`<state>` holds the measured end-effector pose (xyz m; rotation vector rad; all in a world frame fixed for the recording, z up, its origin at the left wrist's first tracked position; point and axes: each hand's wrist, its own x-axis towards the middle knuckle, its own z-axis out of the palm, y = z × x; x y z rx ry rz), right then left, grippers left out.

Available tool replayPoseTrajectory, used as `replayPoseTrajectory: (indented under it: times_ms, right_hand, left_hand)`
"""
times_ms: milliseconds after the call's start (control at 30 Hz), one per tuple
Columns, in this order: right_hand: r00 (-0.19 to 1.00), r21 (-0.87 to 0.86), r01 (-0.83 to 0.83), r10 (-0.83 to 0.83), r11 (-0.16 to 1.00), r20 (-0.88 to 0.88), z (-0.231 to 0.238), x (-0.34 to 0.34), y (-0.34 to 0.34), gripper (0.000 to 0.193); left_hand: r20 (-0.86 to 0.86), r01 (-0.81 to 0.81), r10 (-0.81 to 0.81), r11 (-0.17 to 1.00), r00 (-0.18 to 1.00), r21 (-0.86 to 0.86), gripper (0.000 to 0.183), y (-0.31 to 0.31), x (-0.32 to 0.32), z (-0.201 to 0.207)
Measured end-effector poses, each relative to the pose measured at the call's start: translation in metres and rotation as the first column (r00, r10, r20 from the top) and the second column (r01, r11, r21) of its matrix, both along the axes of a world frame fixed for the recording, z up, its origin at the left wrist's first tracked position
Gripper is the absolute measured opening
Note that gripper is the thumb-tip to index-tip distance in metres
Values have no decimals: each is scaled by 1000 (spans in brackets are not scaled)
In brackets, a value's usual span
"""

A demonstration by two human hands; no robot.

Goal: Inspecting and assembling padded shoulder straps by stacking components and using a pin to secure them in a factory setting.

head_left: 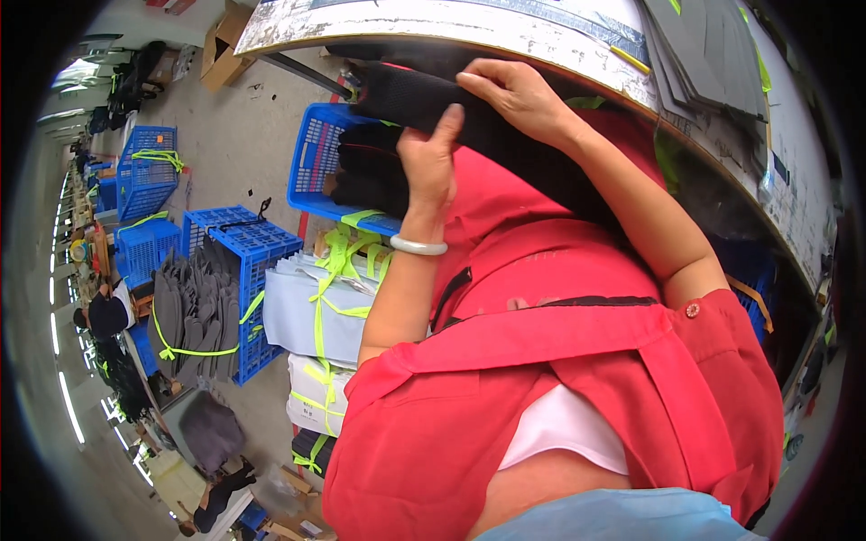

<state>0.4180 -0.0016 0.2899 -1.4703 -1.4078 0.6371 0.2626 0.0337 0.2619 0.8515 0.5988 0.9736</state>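
Note:
My left hand (429, 160), with a pale bangle (418, 245) at its wrist, is closed on a black textured fabric piece (410, 97). Its thumb points up along the near edge, and the other fingers are partly hidden. At the far edge of that same piece, my right hand (519, 97) pinches the fabric between thumb and fingers. More black material spreads over my lap under the right forearm. Just left of my hands, a blue plastic crate (307, 155) holds several dark pieces (372, 169) with thin red edges.
A worn white worktable (379, 22) crosses the far side, bearing a yellow pen-like tool (630, 59) and grey sheets (704, 59). On the left stand tied pale bundles (311, 311), a blue crate of grey pieces (242, 230), another crate (147, 176) and a cardboard box (224, 45).

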Motion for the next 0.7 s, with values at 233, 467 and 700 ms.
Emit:
replayPoseTrajectory:
  times_ms: [233, 467, 700]
  right_hand:
    - [989, -71, 42, -32, 997, 142, 1, -6, -5, 26]
    - [998, -102, 30, -25, 994, 51, -12, -11, -6, 26]
    - [998, -91, 16, -10, 996, 64, -5, -13, -3, 31]
  left_hand:
    - [18, -79, 80, 994, 997, -77, 19, 8, -6, 2]
    - [71, -88, 95, 992, 993, -88, 19, -5, -4, -6]
    - [56, -34, 39, 995, 998, -90, 23, -7, -7, -8]
